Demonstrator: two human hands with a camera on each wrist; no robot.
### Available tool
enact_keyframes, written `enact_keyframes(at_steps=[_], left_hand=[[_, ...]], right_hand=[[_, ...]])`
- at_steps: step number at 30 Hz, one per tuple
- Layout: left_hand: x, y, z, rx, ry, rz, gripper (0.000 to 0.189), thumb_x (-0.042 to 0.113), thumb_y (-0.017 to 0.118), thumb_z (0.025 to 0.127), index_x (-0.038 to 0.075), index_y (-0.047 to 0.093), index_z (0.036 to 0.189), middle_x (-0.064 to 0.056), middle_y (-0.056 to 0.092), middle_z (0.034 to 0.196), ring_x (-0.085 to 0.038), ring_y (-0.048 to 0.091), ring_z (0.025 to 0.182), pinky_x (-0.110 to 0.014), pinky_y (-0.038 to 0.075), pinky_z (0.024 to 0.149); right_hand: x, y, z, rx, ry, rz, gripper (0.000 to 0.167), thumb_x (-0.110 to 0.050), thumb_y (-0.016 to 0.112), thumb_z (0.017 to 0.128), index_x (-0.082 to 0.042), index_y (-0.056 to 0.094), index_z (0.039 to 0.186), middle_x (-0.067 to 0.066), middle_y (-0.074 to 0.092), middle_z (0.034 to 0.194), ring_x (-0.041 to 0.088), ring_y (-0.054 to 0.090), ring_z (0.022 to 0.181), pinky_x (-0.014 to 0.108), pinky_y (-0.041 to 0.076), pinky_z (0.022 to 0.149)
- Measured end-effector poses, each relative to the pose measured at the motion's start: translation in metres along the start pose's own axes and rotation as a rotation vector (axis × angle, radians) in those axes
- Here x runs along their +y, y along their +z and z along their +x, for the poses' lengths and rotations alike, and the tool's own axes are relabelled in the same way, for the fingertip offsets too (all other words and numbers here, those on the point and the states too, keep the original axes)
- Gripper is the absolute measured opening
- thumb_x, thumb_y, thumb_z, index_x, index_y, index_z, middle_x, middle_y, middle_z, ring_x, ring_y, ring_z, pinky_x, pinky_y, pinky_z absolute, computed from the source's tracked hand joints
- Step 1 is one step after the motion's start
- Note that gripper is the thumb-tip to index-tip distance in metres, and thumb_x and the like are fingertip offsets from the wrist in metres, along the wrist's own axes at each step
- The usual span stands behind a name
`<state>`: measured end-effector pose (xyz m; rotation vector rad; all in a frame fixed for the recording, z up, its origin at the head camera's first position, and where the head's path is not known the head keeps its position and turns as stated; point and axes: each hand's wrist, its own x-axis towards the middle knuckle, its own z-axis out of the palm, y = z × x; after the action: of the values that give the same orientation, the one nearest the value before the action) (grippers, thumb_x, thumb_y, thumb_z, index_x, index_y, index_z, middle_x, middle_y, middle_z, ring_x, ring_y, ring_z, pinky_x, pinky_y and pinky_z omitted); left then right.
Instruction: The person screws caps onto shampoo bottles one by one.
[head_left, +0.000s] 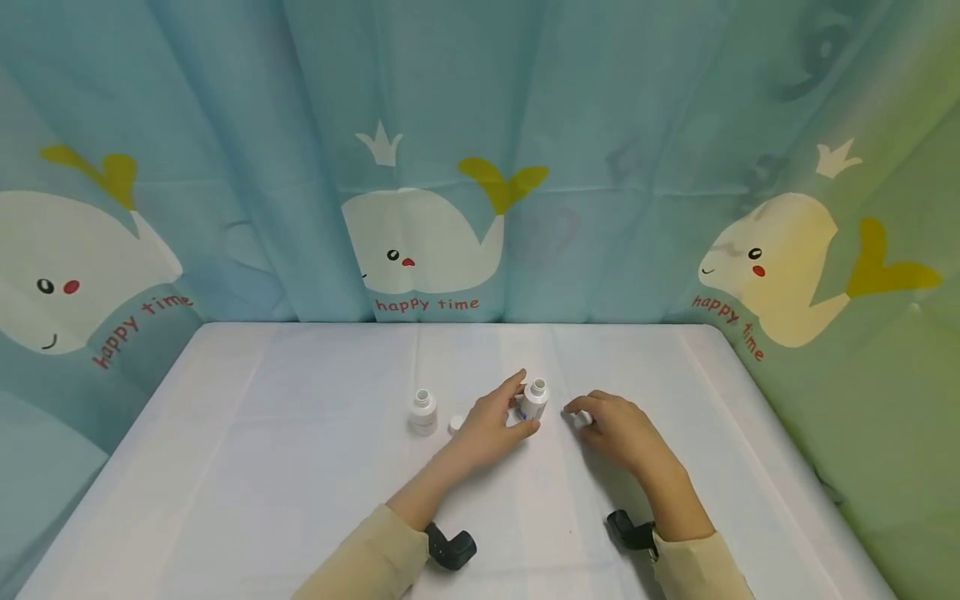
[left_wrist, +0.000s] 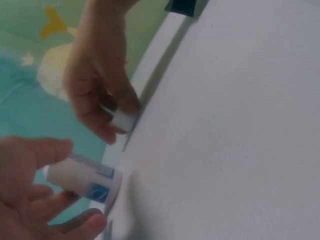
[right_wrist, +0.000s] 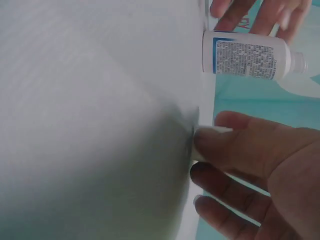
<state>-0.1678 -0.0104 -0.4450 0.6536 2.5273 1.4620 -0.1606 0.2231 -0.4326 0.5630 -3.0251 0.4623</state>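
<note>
A white bottle [head_left: 534, 402] with a blue-and-white label stands uncapped on the table, its bare neck upward. My left hand [head_left: 487, 429] is around its left side, thumb in front and fingers behind, loosely spread rather than closed on it; the left wrist view shows the label's blue patch. To the right, my right hand [head_left: 624, 432] pinches a white bottle cap [left_wrist: 124, 121] between thumb and fingers, down at the tabletop. In the right wrist view, fingers partly cover this cap, and the labelled bottle [right_wrist: 250, 55] is beyond it.
A second white bottle [head_left: 423, 414], also uncapped, stands to the left of my left hand. Another white cap [head_left: 455, 424] lies between that bottle and the hand. The white table [head_left: 300, 467] ends at a curtain [head_left: 615, 100] printed with whales.
</note>
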Motion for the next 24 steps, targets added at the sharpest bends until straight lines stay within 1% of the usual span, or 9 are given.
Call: enact_keyframes(at_steps=[3,6,8,11,14,18,21,24], left_hand=[[-0.004,0.007,0.008,0.031,-0.024,-0.067,0.063,0.017,0.071,0.092,0.005,0.04,0.146,-0.014,0.058,0.14,-0.028,0.061,0.122,-0.043,0.049,0.101],[-0.005,0.011,0.014,0.073,-0.047,-0.092,0.054,0.015,0.073,0.09,0.007,0.046,0.136,-0.014,0.063,0.133,-0.026,0.065,0.115,-0.041,0.051,0.098],[-0.007,0.013,0.017,0.092,-0.052,-0.064,0.05,0.017,0.074,0.089,0.008,0.049,0.132,-0.012,0.065,0.127,-0.024,0.067,0.11,-0.04,0.052,0.095],[-0.009,0.015,0.02,0.1,-0.04,-0.029,0.045,0.02,0.076,0.088,0.009,0.054,0.126,-0.01,0.068,0.12,-0.023,0.067,0.105,-0.038,0.053,0.091],[-0.01,0.015,0.016,0.079,-0.024,-0.023,0.042,0.025,0.076,0.089,0.011,0.056,0.124,-0.008,0.068,0.118,-0.022,0.066,0.106,-0.037,0.053,0.092],[-0.009,0.013,0.006,0.059,-0.012,-0.071,0.042,0.028,0.074,0.091,0.013,0.055,0.125,-0.008,0.066,0.122,-0.022,0.066,0.109,-0.037,0.053,0.093],[-0.008,0.012,-0.003,0.064,-0.008,-0.112,0.042,0.028,0.073,0.092,0.012,0.055,0.126,-0.008,0.065,0.125,-0.021,0.067,0.108,-0.035,0.054,0.091],[-0.006,0.01,-0.01,0.069,0.004,-0.121,0.042,0.027,0.074,0.091,0.012,0.056,0.127,-0.008,0.065,0.125,-0.022,0.068,0.107,-0.033,0.055,0.09]], right_hand=[[-0.002,-0.001,0.001,0.044,-0.04,0.033,0.029,0.0,0.076,0.081,-0.014,0.073,0.106,0.0,0.071,0.102,0.018,0.064,0.084,0.041,0.055,0.076],[-0.005,-0.003,0.002,0.135,-0.11,0.1,0.028,-0.002,0.078,0.081,-0.014,0.073,0.106,-0.001,0.072,0.104,0.016,0.065,0.085,0.038,0.056,0.075],[-0.008,-0.006,0.002,0.209,-0.156,0.149,0.03,-0.002,0.079,0.08,-0.014,0.072,0.108,-0.001,0.072,0.104,0.015,0.065,0.084,0.037,0.057,0.072],[-0.015,-0.009,0.002,0.298,-0.197,0.221,0.032,-0.003,0.081,0.08,-0.012,0.07,0.109,0.0,0.072,0.103,0.015,0.067,0.084,0.036,0.058,0.069],[-0.021,-0.011,0.003,0.346,-0.226,0.273,0.032,-0.002,0.081,0.08,-0.01,0.069,0.108,0.001,0.072,0.102,0.015,0.067,0.084,0.036,0.058,0.068],[-0.027,-0.013,0.003,0.374,-0.271,0.322,0.032,0.001,0.081,0.079,-0.009,0.069,0.107,0.0,0.072,0.103,0.013,0.067,0.086,0.033,0.058,0.068],[-0.03,-0.016,0.003,0.403,-0.306,0.346,0.034,0.003,0.081,0.077,-0.009,0.069,0.106,-0.001,0.072,0.104,0.012,0.066,0.087,0.031,0.058,0.067],[-0.033,-0.019,0.002,0.421,-0.336,0.369,0.035,0.004,0.081,0.077,-0.009,0.069,0.107,-0.001,0.072,0.107,0.013,0.066,0.088,0.031,0.058,0.067]])
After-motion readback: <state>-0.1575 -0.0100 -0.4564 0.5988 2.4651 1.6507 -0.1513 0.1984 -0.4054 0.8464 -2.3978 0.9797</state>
